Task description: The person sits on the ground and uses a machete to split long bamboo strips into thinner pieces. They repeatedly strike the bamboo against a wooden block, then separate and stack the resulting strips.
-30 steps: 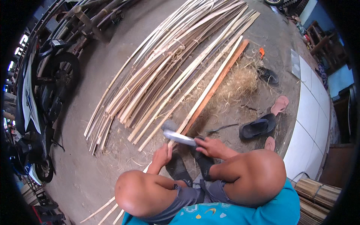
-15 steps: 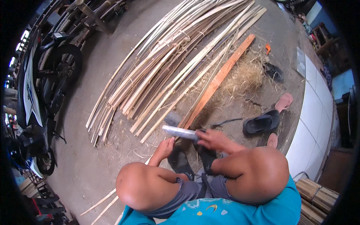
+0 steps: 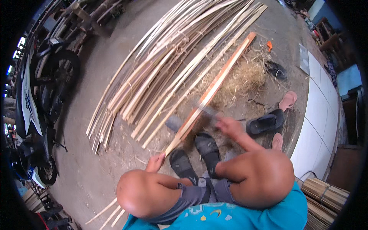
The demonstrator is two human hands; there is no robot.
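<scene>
My left hand (image 3: 155, 162) grips the near end of a pale bamboo strip (image 3: 171, 146). The strip runs away from me along a long reddish-brown board (image 3: 185, 132), which is propped near my feet across a grey rounded block (image 3: 174, 123). In my right hand (image 3: 230, 127) is a knife (image 3: 209, 110), its blade lying across the strip partway up the board. Motion blurs the knife, and my fingers partly hide its handle.
A large pile of split bamboo strips (image 3: 153, 76) spreads beyond the board. Curly shavings (image 3: 241, 80) heap right of it. Black sandals (image 3: 265, 124) and a pink sandal (image 3: 288, 100) lie at the right, by white tiles (image 3: 314, 126). A motorcycle (image 3: 30, 99) stands left.
The knife and my right hand have moved away from me up the board. My left hand has shifted back toward my left knee, and the strip's pale face now lies upward along the board.
</scene>
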